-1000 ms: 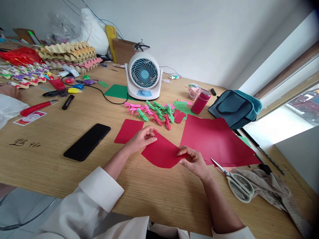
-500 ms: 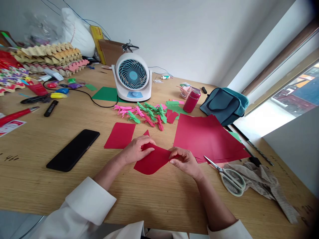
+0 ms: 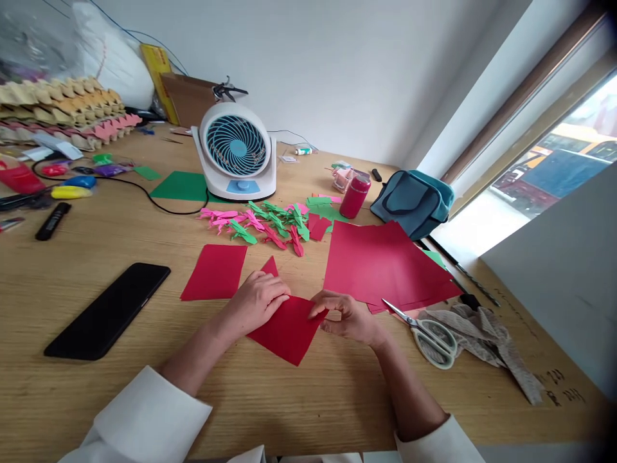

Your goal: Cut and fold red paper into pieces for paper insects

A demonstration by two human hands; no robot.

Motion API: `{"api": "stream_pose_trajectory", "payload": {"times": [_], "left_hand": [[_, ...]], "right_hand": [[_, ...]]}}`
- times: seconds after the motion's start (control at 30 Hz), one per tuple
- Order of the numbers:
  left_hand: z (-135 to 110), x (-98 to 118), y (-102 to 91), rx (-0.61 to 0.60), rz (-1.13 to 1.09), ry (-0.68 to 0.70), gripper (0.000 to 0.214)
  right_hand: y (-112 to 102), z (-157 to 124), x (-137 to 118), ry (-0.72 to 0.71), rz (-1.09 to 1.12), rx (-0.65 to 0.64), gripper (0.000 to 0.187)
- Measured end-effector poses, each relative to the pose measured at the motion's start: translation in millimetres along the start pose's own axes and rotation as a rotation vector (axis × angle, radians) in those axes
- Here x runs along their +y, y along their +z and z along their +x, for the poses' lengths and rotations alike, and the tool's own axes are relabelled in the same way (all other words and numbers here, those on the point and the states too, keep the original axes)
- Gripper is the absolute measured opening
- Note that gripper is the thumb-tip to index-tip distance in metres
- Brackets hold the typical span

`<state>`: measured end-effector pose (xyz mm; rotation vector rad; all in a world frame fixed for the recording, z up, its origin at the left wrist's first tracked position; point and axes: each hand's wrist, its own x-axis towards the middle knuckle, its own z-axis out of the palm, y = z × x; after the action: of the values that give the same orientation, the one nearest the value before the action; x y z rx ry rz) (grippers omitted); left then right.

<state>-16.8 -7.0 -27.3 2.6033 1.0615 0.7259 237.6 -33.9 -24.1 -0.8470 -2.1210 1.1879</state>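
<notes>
A square of red paper lies low over the table in front of me, one corner pointing toward me. My left hand is closed over its far left edge, fingers curled and thumb on top. My right hand pinches the right corner between thumb and fingers. Beyond my left hand a pointed bit of red paper sticks out; its lower part is hidden. To the left rests a stack of cut red paper. Farther off lies a pile of folded pink, green and red paper pieces.
Large red sheets lie to the right, with scissors and a crumpled cloth beside them. A black phone is at left. Behind stand a fan, a red bottle and a teal bag.
The red paper now lies flatter, its near corner swung toward me. Both hands have shifted slightly, still on it. The whole view has turned a little to the right.
</notes>
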Motion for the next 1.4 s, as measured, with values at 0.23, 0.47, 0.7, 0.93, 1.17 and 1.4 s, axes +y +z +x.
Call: {"api": "stream_pose_trajectory", "payload": {"times": [0.23,0.47,0.7,0.93,1.17,1.4], "left_hand": [[-2,-7,9.2,-0.059,-0.062,-0.073,0.019],[-3,-2,7.9,-0.128,-0.211,-0.147,0.022],[-1,0,5.1,-0.119,-0.301,-0.198,0.020],[0,-1,5.2,-0.090,-0.303,-0.253,0.018],[-1,4,7.9,-0.015,-0.375,-0.236,0.016],[2,9,5.9,0.016,-0.448,-0.158,0.028]], "right_hand": [[1,-4,-2,0.121,-0.116,-0.161,0.039],[-6,-4,-6,0.127,-0.052,-0.186,0.018],[-13,-6,-1,0.189,0.096,-0.122,0.013],[-12,-6,7,0.117,0.161,-0.024,0.014],[-2,-2,8,0.052,0.075,0.126,0.018],[4,2,5,0.043,-0.043,0.245,0.021]]}}
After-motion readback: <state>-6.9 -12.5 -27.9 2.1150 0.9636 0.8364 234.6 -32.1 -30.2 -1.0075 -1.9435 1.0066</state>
